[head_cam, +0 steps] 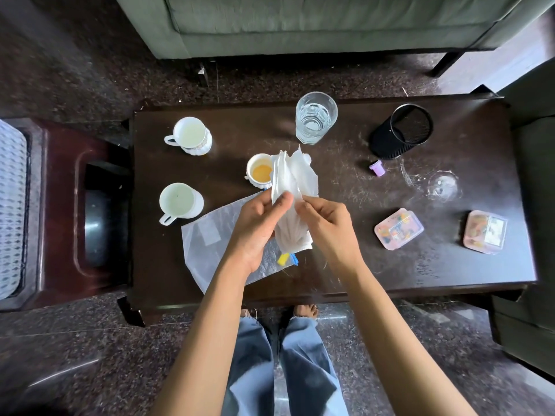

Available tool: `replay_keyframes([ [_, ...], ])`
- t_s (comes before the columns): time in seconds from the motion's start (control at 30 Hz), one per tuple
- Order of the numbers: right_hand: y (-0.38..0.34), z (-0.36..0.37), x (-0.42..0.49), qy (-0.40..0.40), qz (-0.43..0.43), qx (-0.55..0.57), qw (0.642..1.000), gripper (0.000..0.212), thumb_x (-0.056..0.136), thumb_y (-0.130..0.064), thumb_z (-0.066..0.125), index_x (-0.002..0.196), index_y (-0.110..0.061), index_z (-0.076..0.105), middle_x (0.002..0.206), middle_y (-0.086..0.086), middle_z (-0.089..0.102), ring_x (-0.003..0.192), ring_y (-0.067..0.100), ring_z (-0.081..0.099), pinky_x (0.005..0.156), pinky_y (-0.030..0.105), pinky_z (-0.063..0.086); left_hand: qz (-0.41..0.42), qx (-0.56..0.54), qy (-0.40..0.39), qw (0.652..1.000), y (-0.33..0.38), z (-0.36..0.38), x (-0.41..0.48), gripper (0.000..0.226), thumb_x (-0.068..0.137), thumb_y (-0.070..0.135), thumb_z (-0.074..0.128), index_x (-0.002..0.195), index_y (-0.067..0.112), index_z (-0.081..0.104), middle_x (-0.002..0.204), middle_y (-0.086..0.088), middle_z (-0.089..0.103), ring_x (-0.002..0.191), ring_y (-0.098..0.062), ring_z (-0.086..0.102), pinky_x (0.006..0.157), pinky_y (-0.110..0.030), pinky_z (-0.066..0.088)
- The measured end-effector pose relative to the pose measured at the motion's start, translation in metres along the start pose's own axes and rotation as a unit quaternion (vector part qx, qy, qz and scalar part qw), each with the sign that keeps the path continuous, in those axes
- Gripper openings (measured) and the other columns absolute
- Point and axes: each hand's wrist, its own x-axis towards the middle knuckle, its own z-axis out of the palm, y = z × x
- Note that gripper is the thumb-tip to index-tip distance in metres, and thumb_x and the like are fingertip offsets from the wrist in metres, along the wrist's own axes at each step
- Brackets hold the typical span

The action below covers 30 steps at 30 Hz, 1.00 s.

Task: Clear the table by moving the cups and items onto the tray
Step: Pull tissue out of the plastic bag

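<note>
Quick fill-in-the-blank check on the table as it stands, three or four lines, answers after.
1. Both hands, left hand and right hand, hold a white ____.
2. The cup behind it holds ____ liquid.
3. The black mesh holder lies on its ____.
4. The number of pink boxes on the table is ____.

Answers: tissue; orange; side; two

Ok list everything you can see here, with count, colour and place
Ceramic cups: three, white, table's left half.
Drinking glass: one, clear, far middle.
Mesh pen holder: one, black, far right.
Small plastic cap: one, purple, beside the holder.
Lidded plastic boxes: two, pinkish, near right.
Plastic bag: one, translucent, near left.
Paper tissue: one, white, held.
Wooden table: one, dark brown.
Left hand, right hand: both gripping the tissue.
</note>
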Motion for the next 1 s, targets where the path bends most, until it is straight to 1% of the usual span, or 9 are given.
replay_keyframes([
  [0.07, 0.002, -0.003, 0.003, -0.009, 0.022, 0.003, 1.0, 0.025, 0.096, -0.018, 0.053, 0.087, -0.015, 0.076, 0.079, -0.003, 0.073, 0.072, 0.018, 0.063, 0.069, 0.032, 0.049, 0.003, -0.015, 0.002, 1.0, 0.001, 0.002, 0.001, 0.038, 0.082, 0.041, 0.067, 0.114, 0.019, 0.066, 0.112, -0.007, 0.07, 0.109, -0.023, 0.065, 0.09, -0.039, 0.054],
  [0.17, 0.007, -0.01, 0.006, -0.004, 0.032, 0.021, 0.999, 0.024, 0.095, -0.02, 0.054, 0.091, -0.015, 0.077, 0.087, 0.006, 0.075, 0.086, 0.029, 0.068, 0.079, 0.041, 0.054, 0.0, -0.017, 0.013, 1.0, -0.001, 0.007, 0.003, 0.026, 0.084, 0.028, 0.067, 0.109, 0.023, 0.068, 0.108, 0.0, 0.072, 0.106, -0.018, 0.066, 0.087, -0.034, 0.057],
  [0.3, 0.012, -0.014, 0.01, 0.044, 0.039, 0.051, 0.997, 0.026, 0.091, -0.025, 0.053, 0.086, -0.012, 0.075, 0.075, 0.01, 0.067, 0.07, 0.018, 0.053, 0.063, 0.035, 0.042, -0.012, -0.009, 0.047, 0.999, -0.005, 0.011, 0.005, 0.017, 0.093, 0.019, 0.059, 0.095, 0.033, 0.068, 0.094, 0.016, 0.072, 0.102, -0.013, 0.063, 0.085, -0.031, 0.055],
  [0.43, 0.018, -0.024, 0.015, 0.121, 0.057, 0.114, 0.984, 0.033, 0.089, -0.025, 0.051, 0.083, 0.004, 0.063, 0.07, 0.012, 0.046, 0.067, 0.025, 0.036, 0.058, 0.036, 0.028, -0.031, -0.04, 0.078, 0.996, -0.004, 0.014, 0.009, 0.015, 0.095, 0.02, 0.055, 0.095, 0.03, 0.066, 0.102, 0.006, 0.069, 0.103, -0.017, 0.061, 0.076, -0.031, 0.053],
  [0.57, 0.021, -0.036, 0.018, 0.165, 0.054, 0.117, 0.978, 0.032, 0.091, -0.024, 0.047, 0.082, 0.004, 0.06, 0.071, 0.011, 0.045, 0.069, 0.023, 0.035, 0.059, 0.034, 0.027, -0.034, -0.081, 0.087, 0.992, -0.002, 0.012, 0.012, 0.017, 0.096, 0.015, 0.052, 0.1, 0.023, 0.066, 0.1, 0.002, 0.071, 0.095, -0.016, 0.065, 0.072, -0.029, 0.055],
  [0.7, 0.025, -0.042, 0.017, 0.178, 0.019, 0.082, 0.98, 0.031, 0.096, -0.022, 0.044, 0.073, -0.001, 0.049, 0.068, 0.008, 0.036, 0.068, 0.023, 0.028, 0.058, 0.034, 0.022, -0.034, -0.08, 0.087, 0.992, -0.003, 0.011, 0.013, 0.017, 0.095, 0.017, 0.052, 0.099, 0.025, 0.066, 0.099, 0.005, 0.069, 0.095, -0.014, 0.064, 0.066, -0.025, 0.056],
  [0.77, 0.027, -0.043, 0.018, 0.181, 0.005, 0.06, 0.982, 0.029, 0.096, -0.02, 0.044, 0.073, -0.003, 0.048, 0.067, 0.007, 0.035, 0.066, 0.022, 0.028, 0.058, 0.035, 0.022, -0.033, -0.071, 0.088, 0.993, -0.006, 0.009, 0.014, 0.015, 0.096, 0.02, 0.052, 0.1, 0.027, 0.065, 0.104, 0.003, 0.067, 0.1, -0.016, 0.062, 0.072, -0.027, 0.055],
  [0.9, 0.029, -0.042, 0.017, 0.197, 0.01, 0.05, 0.979, 0.014, 0.09, -0.019, 0.046, 0.09, -0.023, 0.06, 0.07, 0.0, 0.048, 0.065, 0.016, 0.036, 0.059, 0.034, 0.031, -0.026, -0.042, 0.087, 0.995, -0.012, 0.002, 0.019, 0.013, 0.096, 0.024, 0.053, 0.104, 0.026, 0.063, 0.11, 0.0, 0.063, 0.107, -0.018, 0.057, 0.08, -0.031, 0.05],
  [1.0, 0.029, -0.037, 0.017, 0.208, 0.012, 0.064, 0.976, 0.028, 0.086, -0.017, 0.047, 0.103, -0.037, 0.055, 0.097, 0.008, 0.065, 0.075, 0.015, 0.052, 0.066, 0.036, 0.043, -0.036, -0.041, 0.086, 0.995, -0.015, -0.004, 0.023, 0.016, 0.095, 0.025, 0.054, 0.109, 0.025, 0.062, 0.116, -0.002, 0.063, 0.109, -0.019, 0.057, 0.081, -0.032, 0.051],
])
